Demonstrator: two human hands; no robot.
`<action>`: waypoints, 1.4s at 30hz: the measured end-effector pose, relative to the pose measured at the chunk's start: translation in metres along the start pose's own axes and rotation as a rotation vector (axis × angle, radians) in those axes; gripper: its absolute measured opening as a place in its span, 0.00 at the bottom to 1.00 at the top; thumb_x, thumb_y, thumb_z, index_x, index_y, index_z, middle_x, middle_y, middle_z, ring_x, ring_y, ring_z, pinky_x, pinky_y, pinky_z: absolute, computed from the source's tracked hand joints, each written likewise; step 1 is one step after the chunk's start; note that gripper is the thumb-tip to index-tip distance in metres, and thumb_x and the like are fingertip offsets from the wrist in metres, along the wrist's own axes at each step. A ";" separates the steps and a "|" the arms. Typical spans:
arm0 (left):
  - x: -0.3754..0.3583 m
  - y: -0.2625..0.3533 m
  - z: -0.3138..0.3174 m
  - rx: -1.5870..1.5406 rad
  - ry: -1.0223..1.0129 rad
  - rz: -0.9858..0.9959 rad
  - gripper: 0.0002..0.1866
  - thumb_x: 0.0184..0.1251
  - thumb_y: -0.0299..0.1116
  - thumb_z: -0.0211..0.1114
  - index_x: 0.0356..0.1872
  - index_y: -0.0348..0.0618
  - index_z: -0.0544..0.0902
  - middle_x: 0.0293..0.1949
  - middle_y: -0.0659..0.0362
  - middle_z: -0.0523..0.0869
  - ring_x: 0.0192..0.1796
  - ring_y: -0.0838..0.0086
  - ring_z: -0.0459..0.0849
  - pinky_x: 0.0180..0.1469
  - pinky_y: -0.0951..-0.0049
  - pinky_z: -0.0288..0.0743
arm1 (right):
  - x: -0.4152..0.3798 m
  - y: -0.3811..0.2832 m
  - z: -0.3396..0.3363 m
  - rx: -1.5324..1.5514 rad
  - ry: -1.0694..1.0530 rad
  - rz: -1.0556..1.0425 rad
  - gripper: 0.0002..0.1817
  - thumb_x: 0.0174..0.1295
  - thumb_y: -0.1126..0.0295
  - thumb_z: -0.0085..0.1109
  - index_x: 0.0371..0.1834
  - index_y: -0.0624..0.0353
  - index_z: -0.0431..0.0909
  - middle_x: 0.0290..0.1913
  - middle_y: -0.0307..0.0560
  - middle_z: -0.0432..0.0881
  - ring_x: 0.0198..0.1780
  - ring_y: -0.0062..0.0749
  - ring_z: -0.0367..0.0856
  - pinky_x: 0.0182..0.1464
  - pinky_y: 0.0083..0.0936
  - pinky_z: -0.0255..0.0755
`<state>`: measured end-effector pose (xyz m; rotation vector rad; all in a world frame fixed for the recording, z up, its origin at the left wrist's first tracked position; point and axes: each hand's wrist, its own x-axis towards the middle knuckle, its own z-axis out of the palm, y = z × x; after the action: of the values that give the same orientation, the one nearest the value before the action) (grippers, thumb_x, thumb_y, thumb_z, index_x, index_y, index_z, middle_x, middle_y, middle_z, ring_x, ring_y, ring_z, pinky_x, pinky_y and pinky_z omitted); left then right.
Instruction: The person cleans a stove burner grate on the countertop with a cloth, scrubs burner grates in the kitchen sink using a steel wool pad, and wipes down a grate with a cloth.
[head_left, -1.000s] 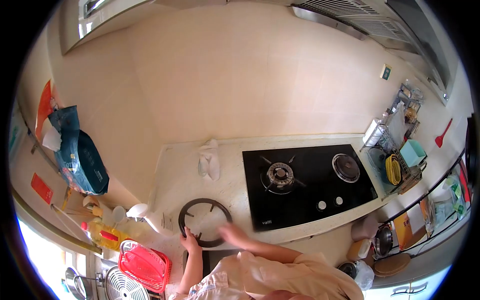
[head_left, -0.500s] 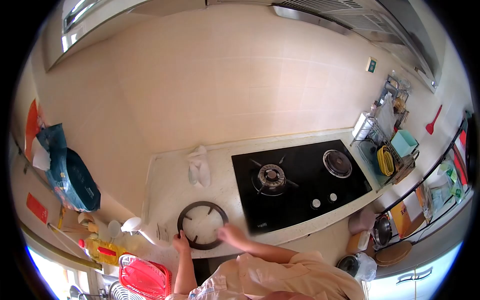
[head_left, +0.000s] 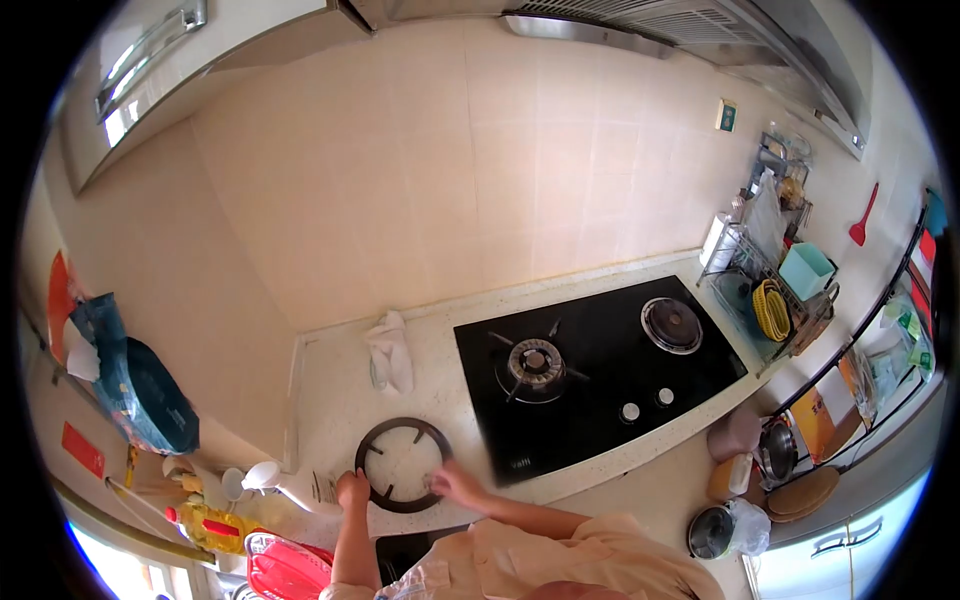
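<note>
A dark round pan support [head_left: 383, 427] with inward prongs lies on or just over the pale countertop [head_left: 325, 400], left of the hob. My left hand [head_left: 352, 491] grips its left rim. My right hand [head_left: 460, 487] is at the right rim with its fingers drawn together, the tips reaching inside the ring. Something small and pale seems to be at those fingertips, too small to make out. Behind the ring lies a crumpled white cloth [head_left: 390, 352]. A white spray bottle [head_left: 290, 484] is close to the left hand.
The black glass hob [head_left: 590, 430] has a left burner [head_left: 536, 362] and a covered right burner [head_left: 672, 325]. Left stand an oil bottle [head_left: 212, 527] and a red basket [head_left: 285, 568]. A dish rack [head_left: 745, 255] stands at the right. The range hood [head_left: 590, 35] hangs above.
The view has shifted, so the counter sits slightly lower in it. My right hand has moved a little along the ring's right side; my left hand keeps its hold on the left rim.
</note>
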<state>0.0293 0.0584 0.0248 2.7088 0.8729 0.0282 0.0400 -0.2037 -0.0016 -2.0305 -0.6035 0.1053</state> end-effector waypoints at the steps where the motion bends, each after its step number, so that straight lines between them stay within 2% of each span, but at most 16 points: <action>1: 0.001 0.000 -0.001 0.024 -0.017 0.014 0.20 0.65 0.44 0.53 0.35 0.34 0.82 0.35 0.43 0.83 0.41 0.51 0.82 0.43 0.57 0.75 | 0.001 0.000 0.000 -0.006 0.006 -0.005 0.16 0.53 0.60 0.63 0.42 0.55 0.78 0.37 0.49 0.72 0.41 0.46 0.76 0.42 0.34 0.71; 5: 0.026 -0.016 0.026 0.144 -0.148 0.053 0.21 0.67 0.44 0.49 0.39 0.35 0.82 0.41 0.44 0.83 0.45 0.52 0.81 0.48 0.58 0.74 | 0.002 -0.016 -0.011 -0.046 0.026 -0.029 0.11 0.54 0.63 0.62 0.35 0.57 0.77 0.33 0.50 0.73 0.37 0.43 0.75 0.39 0.34 0.69; 6: 0.028 -0.022 0.022 0.500 -0.268 0.367 0.21 0.66 0.43 0.47 0.40 0.37 0.83 0.42 0.46 0.83 0.46 0.54 0.81 0.49 0.58 0.74 | 0.003 -0.024 -0.015 -0.057 0.014 -0.044 0.09 0.55 0.65 0.61 0.32 0.58 0.76 0.31 0.50 0.73 0.35 0.42 0.74 0.37 0.35 0.69; 9: 0.035 -0.025 0.035 0.281 -0.240 0.290 0.20 0.66 0.41 0.45 0.38 0.41 0.84 0.39 0.49 0.84 0.45 0.56 0.82 0.48 0.59 0.74 | 0.007 -0.022 -0.012 -0.051 -0.050 0.019 0.10 0.53 0.64 0.63 0.30 0.60 0.77 0.30 0.50 0.72 0.33 0.39 0.74 0.36 0.32 0.69; 10: 0.038 -0.026 0.041 0.280 -0.250 0.265 0.18 0.65 0.42 0.49 0.50 0.46 0.78 0.33 0.51 0.84 0.36 0.57 0.83 0.42 0.58 0.76 | 0.006 -0.020 -0.012 -0.017 -0.063 0.018 0.10 0.53 0.65 0.64 0.31 0.60 0.78 0.30 0.49 0.73 0.32 0.38 0.74 0.36 0.30 0.70; 12: 0.041 -0.025 0.056 0.084 -0.120 0.072 0.20 0.66 0.46 0.47 0.37 0.47 0.85 0.35 0.48 0.84 0.41 0.55 0.82 0.45 0.57 0.74 | 0.008 -0.006 -0.010 -0.011 -0.133 0.042 0.17 0.51 0.63 0.65 0.42 0.58 0.78 0.35 0.50 0.73 0.36 0.43 0.76 0.38 0.32 0.70; 13: 0.033 -0.016 0.035 0.163 -0.139 0.187 0.21 0.65 0.48 0.48 0.38 0.44 0.84 0.36 0.47 0.83 0.44 0.55 0.81 0.47 0.58 0.74 | 0.010 -0.003 -0.008 -0.017 -0.106 0.016 0.17 0.51 0.64 0.65 0.42 0.59 0.78 0.35 0.50 0.73 0.35 0.43 0.76 0.38 0.32 0.70; 14: 0.026 -0.004 0.019 -0.021 -0.157 -0.032 0.23 0.64 0.49 0.52 0.36 0.38 0.84 0.36 0.46 0.83 0.43 0.54 0.81 0.47 0.59 0.74 | 0.009 -0.002 -0.007 -0.026 -0.075 -0.002 0.17 0.50 0.64 0.66 0.42 0.60 0.78 0.35 0.50 0.73 0.35 0.42 0.76 0.38 0.32 0.70; 18: 0.001 0.009 -0.004 -0.192 -0.030 -0.138 0.23 0.62 0.48 0.58 0.32 0.32 0.83 0.35 0.45 0.83 0.42 0.54 0.81 0.44 0.60 0.76 | 0.011 -0.019 -0.016 -0.058 -0.090 -0.019 0.16 0.51 0.66 0.65 0.41 0.61 0.79 0.34 0.51 0.73 0.34 0.42 0.76 0.37 0.32 0.71; 23: -0.027 0.008 -0.006 -0.350 -0.022 -0.241 0.27 0.43 0.47 0.72 0.38 0.35 0.77 0.41 0.44 0.82 0.45 0.54 0.81 0.45 0.63 0.76 | 0.015 -0.023 -0.017 -0.111 -0.105 -0.019 0.16 0.52 0.65 0.65 0.42 0.61 0.79 0.31 0.46 0.71 0.31 0.34 0.72 0.34 0.27 0.68; 29: -0.041 0.018 -0.017 -0.645 -0.043 -0.346 0.23 0.46 0.42 0.69 0.41 0.38 0.79 0.38 0.45 0.83 0.44 0.54 0.82 0.44 0.63 0.76 | 0.012 0.016 -0.012 -0.013 -0.016 0.057 0.16 0.53 0.65 0.66 0.40 0.62 0.79 0.34 0.46 0.74 0.33 0.34 0.74 0.37 0.27 0.69; 32: -0.045 0.028 0.019 -0.986 0.119 -0.218 0.15 0.59 0.38 0.64 0.39 0.36 0.76 0.25 0.57 0.80 0.29 0.70 0.80 0.34 0.69 0.75 | 0.011 0.008 -0.012 0.084 0.053 0.204 0.14 0.54 0.64 0.65 0.39 0.62 0.79 0.39 0.46 0.72 0.38 0.31 0.72 0.44 0.26 0.68; 34: -0.074 0.053 -0.019 -1.416 0.090 -0.320 0.13 0.65 0.39 0.60 0.37 0.38 0.74 0.22 0.62 0.75 0.25 0.78 0.74 0.27 0.74 0.73 | 0.006 0.046 -0.007 0.196 0.073 0.295 0.13 0.55 0.64 0.64 0.37 0.63 0.78 0.43 0.45 0.71 0.42 0.30 0.71 0.48 0.25 0.66; 38: -0.106 0.074 -0.009 -1.383 0.299 -0.319 0.15 0.66 0.42 0.59 0.32 0.40 0.71 0.18 0.65 0.71 0.19 0.82 0.70 0.21 0.77 0.68 | 0.001 0.027 -0.018 0.159 0.145 0.265 0.13 0.60 0.63 0.60 0.38 0.63 0.77 0.47 0.44 0.70 0.46 0.30 0.70 0.51 0.25 0.66; 40: -0.129 0.089 -0.024 -1.345 0.330 -0.303 0.15 0.66 0.42 0.59 0.32 0.40 0.70 0.17 0.66 0.70 0.19 0.82 0.69 0.20 0.77 0.66 | 0.000 0.024 -0.035 0.555 -0.035 0.482 0.13 0.62 0.63 0.58 0.42 0.63 0.75 0.47 0.44 0.72 0.47 0.30 0.72 0.50 0.24 0.68; 42: -0.167 0.099 -0.059 -1.144 0.468 -0.214 0.16 0.63 0.38 0.63 0.26 0.38 0.68 0.15 0.56 0.66 0.18 0.75 0.64 0.21 0.70 0.62 | -0.003 0.011 -0.041 0.791 -0.162 0.600 0.14 0.64 0.64 0.55 0.46 0.62 0.72 0.47 0.44 0.73 0.46 0.29 0.73 0.48 0.24 0.69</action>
<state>-0.0566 -0.0983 0.1208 1.5357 0.8658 0.8535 0.0542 -0.2422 0.0105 -1.3632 0.0024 0.7477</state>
